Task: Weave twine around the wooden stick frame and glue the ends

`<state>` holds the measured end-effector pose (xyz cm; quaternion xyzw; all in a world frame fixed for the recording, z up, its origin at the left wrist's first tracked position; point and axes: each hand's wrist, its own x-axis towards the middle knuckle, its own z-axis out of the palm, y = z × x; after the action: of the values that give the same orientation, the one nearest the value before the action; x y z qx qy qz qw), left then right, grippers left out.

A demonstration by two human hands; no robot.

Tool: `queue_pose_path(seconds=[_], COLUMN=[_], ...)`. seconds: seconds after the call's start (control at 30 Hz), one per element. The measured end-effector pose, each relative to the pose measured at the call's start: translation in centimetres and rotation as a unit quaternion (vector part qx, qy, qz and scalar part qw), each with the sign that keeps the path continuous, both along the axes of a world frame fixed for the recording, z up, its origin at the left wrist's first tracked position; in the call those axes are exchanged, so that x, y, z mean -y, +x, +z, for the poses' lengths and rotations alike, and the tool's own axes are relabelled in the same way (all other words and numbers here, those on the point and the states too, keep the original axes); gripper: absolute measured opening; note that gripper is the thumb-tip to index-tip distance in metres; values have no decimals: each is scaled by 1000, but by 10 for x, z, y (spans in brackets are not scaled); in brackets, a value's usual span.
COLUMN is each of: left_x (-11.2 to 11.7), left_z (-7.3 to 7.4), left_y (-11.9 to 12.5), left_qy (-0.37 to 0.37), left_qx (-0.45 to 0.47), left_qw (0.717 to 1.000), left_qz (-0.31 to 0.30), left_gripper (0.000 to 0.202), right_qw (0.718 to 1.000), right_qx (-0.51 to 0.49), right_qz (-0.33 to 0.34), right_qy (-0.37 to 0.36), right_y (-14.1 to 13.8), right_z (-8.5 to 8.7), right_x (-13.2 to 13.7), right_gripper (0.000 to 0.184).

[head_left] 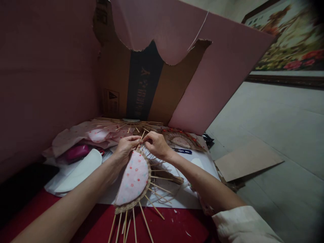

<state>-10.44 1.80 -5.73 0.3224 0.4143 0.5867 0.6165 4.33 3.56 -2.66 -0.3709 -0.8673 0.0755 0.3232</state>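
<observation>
A half-round woven piece (134, 172) lies tilted below my hands. Pink dotted fabric covers its flat face, a braided twine band runs along the curve, and thin wooden sticks (144, 219) fan outward from it. At its far end, my left hand (126, 147) is closed, pinching one of the sticks (142, 135) between thumb and fingers. My right hand (155, 143) is closed too, its fingertips pressed together right beside that same stick. Whatever is between the right fingertips is too small to make out.
A white half-disc (81, 172), a magenta object (76, 152) and dotted fabric (73, 135) lie left. Behind are another stick fan (129, 124) and a red-trimmed half-round piece (182, 138). A blue cutter knife (182, 151) lies right. Torn cardboard (172, 87) stands at the back.
</observation>
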Motion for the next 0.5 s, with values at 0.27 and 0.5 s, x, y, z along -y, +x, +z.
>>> queue_pose_path(seconds=[0.27, 0.5], left_x=[2, 1], left_z=[3, 2], left_y=[1, 0], left_qy=[-11, 10], left_qx=[-21, -23], left_qw=[1000, 1000], left_qz=[5, 13], left_gripper=[2, 5], right_qw=[999, 996], right_qx=[23, 82], right_qz=[-27, -38], right_qy=[2, 12], right_y=[4, 3], right_z=[4, 6], right_x=[4, 5], right_gripper=[10, 14])
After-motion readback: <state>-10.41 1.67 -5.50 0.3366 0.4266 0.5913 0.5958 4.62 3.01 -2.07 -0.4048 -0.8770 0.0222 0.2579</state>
